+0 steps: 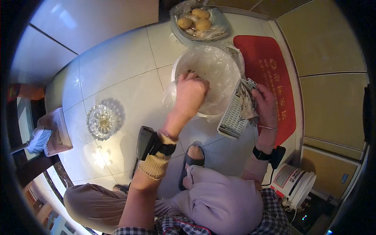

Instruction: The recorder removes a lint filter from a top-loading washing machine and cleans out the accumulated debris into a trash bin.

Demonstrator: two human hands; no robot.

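My left hand [191, 91] reaches over a round white bin [224, 73] lined with clear plastic film, its fingers curled downward. Small dark bits show by the fingertips; whether the fingers pinch anything is hidden. At the bin's right side, my right hand [265, 101] grips a pale grey slotted plastic basket [233, 113], held tilted. A crumpled, brown-stained cloth or paper [247, 102] is pressed between the basket and my right fingers. The film hangs loosely over the bin's rim.
Behind the bin stands a plastic-lined container [223, 25] with potatoes [202, 24]. A red mat [264, 58] bearing writing lies along the cabinets at right. A cut-glass dish [102, 122] sits on the tiles at left. A white bucket [293, 183] is near my right elbow.
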